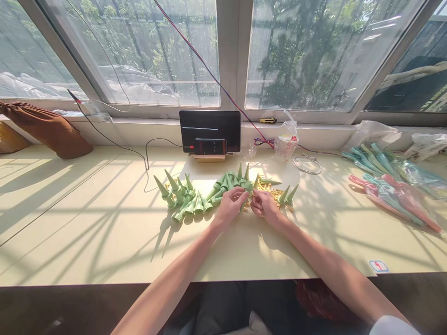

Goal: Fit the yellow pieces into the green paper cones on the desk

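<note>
My left hand (231,205) is closed on a green plastic spike (248,187) over the middle of the table. Close beside it, the fingers of my right hand (266,204) are pinched together near the spike; what they hold is too small and too hidden to name. To the left lies a group of green cone-shaped spikes (198,204), some standing on their wide ends, others on their sides. Small yellow pieces (275,193) are scattered behind and right of my right hand, with two upright green spikes (289,195) next to them.
A dark tablet (209,123) with a phone (210,146) leans at the window ledge. Right are a bagged cup (286,142), a coiled cable (307,164) and bagged pink and teal plastic items (394,197). A brown bag (52,132) lies far left.
</note>
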{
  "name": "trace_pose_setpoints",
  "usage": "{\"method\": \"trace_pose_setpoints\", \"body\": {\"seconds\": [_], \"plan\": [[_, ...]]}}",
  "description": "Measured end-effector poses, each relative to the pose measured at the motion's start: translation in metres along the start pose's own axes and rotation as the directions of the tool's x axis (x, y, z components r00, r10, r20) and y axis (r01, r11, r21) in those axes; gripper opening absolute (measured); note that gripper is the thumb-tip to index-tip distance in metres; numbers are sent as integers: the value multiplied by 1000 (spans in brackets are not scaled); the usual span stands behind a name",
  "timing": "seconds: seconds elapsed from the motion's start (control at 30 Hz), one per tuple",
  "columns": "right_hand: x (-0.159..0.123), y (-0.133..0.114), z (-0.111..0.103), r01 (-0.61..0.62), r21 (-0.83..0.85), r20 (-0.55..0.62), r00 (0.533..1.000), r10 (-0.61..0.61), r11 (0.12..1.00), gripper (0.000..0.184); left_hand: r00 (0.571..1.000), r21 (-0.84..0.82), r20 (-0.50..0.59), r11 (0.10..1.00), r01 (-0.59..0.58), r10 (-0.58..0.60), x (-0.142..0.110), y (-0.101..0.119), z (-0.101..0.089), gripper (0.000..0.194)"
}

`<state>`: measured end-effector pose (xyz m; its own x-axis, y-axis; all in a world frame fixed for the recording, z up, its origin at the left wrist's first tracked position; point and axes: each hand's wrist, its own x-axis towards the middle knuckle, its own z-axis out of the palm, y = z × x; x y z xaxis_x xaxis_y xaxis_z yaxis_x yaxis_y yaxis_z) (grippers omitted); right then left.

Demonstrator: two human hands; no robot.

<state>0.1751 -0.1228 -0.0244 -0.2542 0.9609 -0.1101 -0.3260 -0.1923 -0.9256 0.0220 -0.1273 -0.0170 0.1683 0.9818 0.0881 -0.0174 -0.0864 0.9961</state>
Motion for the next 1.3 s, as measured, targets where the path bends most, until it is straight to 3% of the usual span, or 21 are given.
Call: {"method": "trace_pose_setpoints", "body": {"seconds": [0.23,0.33,0.43,0.53,0.6,0.9,1.13,1.3], "plan": [[1,-2,0,-114,45,5,993,114,992,45,995,19,50,996,-82,81,1,-4,3,35],[3,3,3,-70,6,-54,996,70,998,45,996,41,31,996,-84,83,1,-2,4,32],[2,5,7,73,-137,-64,995,-83,988,47,999,15,-30,999,-32,33,2,1,4,33],[-3,4,9,240,-388,-79,953,-292,890,44,998,-72,-58,997,30,-34,2,3,4,35],[-6,2,10,283,-519,-81,923,-376,806,39,996,-135,-70,990,47,-57,3,4,4,35],[-9,1,7,347,-724,30,879,-475,596,32,995,-216,-73,975,55,-72,4,2,1,34],[-10,-1,6,332,-681,26,902,-431,653,33,997,-158,-61,987,41,-51,4,-2,0,35],[-7,-1,8,278,-459,7,951,-309,844,41,998,-130,-39,991,38,-43,4,1,-1,36]]}}
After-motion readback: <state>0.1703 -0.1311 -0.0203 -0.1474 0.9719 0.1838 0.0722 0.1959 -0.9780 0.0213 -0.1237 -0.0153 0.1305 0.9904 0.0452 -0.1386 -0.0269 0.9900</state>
